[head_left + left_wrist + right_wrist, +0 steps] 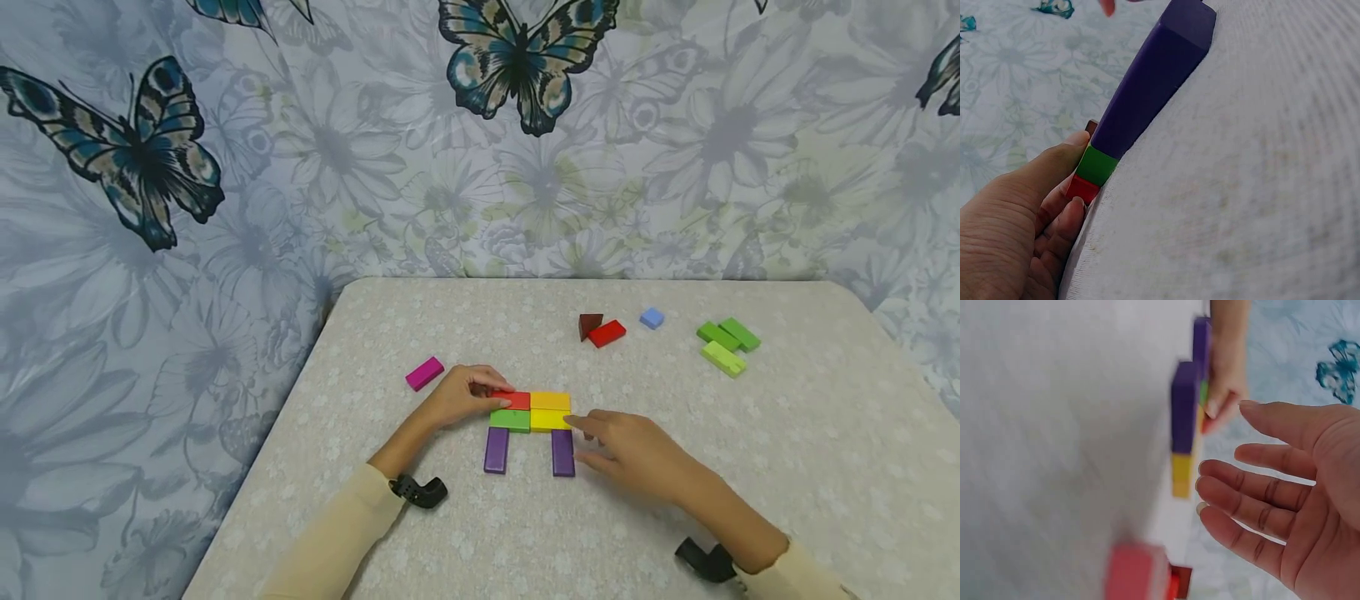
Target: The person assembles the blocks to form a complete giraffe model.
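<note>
Flat blocks lie joined on the table: a red block (516,401) and an orange-yellow block (550,401) in the far row, a green block (510,420) and a yellow block (547,420) in the near row. Two purple blocks (496,451) (563,453) extend toward me from the near row's ends. My left hand (467,393) pinches the red block at its left end; the left wrist view shows thumb and fingers around the red block (1083,189). Beside the yellow block's right end is my right hand (633,450), its fingers (1254,487) loosely extended, index tip at that block.
A magenta block (425,373) lies to the left. Farther back are a brown triangular block (589,326), another red block (607,333), a blue block (652,317) and three green blocks (723,359). A blurred pink-red shape (1130,574) shows low in the right wrist view.
</note>
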Available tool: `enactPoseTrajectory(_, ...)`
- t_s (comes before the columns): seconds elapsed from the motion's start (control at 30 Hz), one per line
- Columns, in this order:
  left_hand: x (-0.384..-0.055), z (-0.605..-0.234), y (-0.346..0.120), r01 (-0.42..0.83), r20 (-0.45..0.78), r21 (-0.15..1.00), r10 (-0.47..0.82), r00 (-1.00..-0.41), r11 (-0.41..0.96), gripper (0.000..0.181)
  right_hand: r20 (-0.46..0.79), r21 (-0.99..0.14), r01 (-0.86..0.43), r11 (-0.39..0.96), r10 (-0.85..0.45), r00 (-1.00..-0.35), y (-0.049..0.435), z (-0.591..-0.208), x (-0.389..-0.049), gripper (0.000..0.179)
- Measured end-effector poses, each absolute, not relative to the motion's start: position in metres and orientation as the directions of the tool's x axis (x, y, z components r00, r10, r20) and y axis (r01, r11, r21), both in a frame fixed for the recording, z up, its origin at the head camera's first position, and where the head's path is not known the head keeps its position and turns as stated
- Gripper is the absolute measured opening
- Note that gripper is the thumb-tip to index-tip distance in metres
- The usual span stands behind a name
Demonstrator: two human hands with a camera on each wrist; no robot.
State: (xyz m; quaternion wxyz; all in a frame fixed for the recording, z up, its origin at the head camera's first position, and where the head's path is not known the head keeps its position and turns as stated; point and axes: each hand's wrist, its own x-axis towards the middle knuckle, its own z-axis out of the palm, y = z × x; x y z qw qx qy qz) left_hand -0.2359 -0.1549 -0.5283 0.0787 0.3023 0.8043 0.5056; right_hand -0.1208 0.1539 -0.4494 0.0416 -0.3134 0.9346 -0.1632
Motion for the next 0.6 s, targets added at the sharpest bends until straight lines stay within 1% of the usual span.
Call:
enactPoseTrajectory(0.2, -0.237, -0.528, -0.154, 0.408, 0.180, 0.862, 0.570, -0.802, 0.302, 0.024, 0.107, -0.357, -0.545, 0.758, -0.547, -0.830, 0.186, -0.440, -0.133, 0.049)
enactPoseTrajectory(0.4, -0.237, -0.530, -0.154, 0.418, 0.193, 0.861, 0.573, -0.796, 0.290, 0.024, 0.069, -0.366, -0.467, 0.805, -0.477, -0.876, 0.215, -0.441, -0.139, 0.047)
enactPoseTrajectory(0.6, -0.239, -0.533, -0.154, 0.421, 0.200, 0.862, 0.573, -0.794, 0.283, 0.024, 0.058, -0.362, -0.462, 0.809, -0.476, -0.878, 0.232, -0.450, -0.140, 0.036)
